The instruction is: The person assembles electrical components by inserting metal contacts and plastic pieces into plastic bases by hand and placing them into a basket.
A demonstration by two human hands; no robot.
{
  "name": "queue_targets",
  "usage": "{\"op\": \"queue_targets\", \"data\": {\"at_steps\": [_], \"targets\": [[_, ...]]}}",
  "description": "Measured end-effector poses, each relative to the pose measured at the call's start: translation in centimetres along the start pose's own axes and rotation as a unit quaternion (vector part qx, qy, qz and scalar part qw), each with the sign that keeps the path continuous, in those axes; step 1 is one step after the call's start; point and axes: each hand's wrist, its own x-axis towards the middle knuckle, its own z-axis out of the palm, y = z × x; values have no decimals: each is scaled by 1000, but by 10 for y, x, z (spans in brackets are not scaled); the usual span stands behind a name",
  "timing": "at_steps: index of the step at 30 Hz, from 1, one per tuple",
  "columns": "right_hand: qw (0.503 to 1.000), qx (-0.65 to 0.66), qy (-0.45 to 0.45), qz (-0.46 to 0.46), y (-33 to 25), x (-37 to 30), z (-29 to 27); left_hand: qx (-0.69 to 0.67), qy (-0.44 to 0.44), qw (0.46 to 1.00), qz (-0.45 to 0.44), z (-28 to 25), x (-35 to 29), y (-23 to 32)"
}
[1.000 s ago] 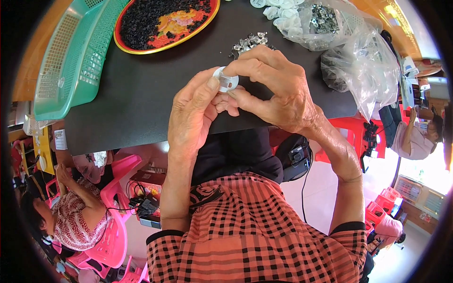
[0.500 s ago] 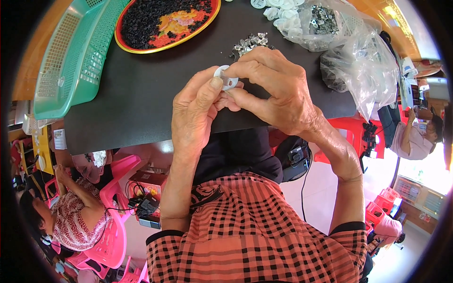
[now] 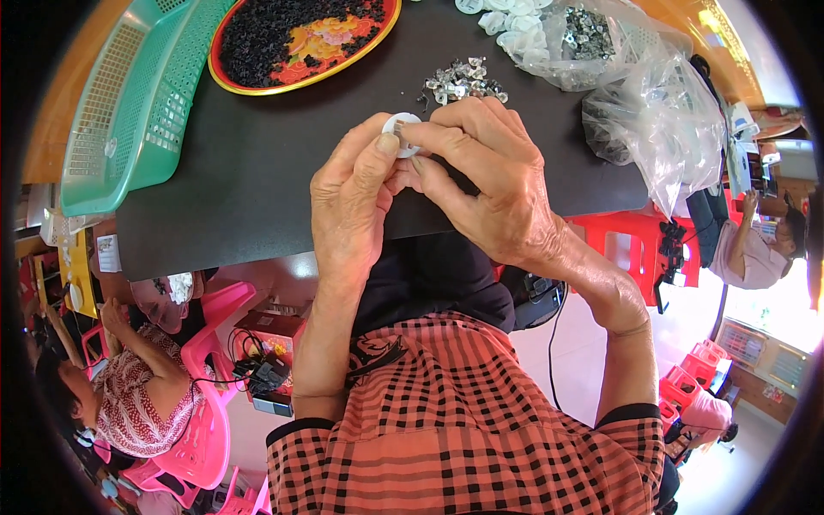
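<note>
My left hand (image 3: 345, 202) pinches a small round white plastic disc (image 3: 401, 119) between thumb and fingers above the near part of the dark table. My right hand (image 3: 498, 184) is closed on the same disc, its index fingertip pressed on the face and its thumb at the lower edge. Slots show in the disc, partly covered by my fingers. Whether a smaller part sits under the right fingertip, I cannot tell. Just beyond my right hand lies a loose pile of small shiny metal pieces (image 3: 463, 81).
A red, yellow-rimmed tray (image 3: 283, 88) holds many small black pieces (image 3: 257, 43). Left of it stands a green perforated basket (image 3: 120, 184). More white discs (image 3: 522, 34) and clear plastic bags (image 3: 665, 129), one holding metal pieces, lie at right. Other people sit at both sides.
Both hands have shifted slightly left and away from me with the disc. The disc has turned a little, and more of the metal pile shows past my right hand.
</note>
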Motion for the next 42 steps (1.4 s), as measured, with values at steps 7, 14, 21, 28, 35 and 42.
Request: {"op": "queue_targets", "data": {"at_steps": [7, 14, 21, 28, 35, 42], "targets": [[947, 254, -35, 191, -1, -3, -5, 22, -9, 1000, 3, 0, 1, 0], [921, 314, -54, 225, 10, -1, -7, -10, -55, 998, -25, -11, 5, 0], [985, 145, -23, 95, 8, 5, -6, -28, -52, 998, -31, -9, 5, 1], [999, -32, -33, -17, 3, 10, -10, 55, -12, 998, 24, 0, 0, -2], [946, 269, -38, 174, 9, 5, -13, -4, -41, 999, -20, -9, 4, 1], [987, 153, -6, 55, 12, 6, -11, -57, -89, 993, -60, -15, 7, 5]]}}
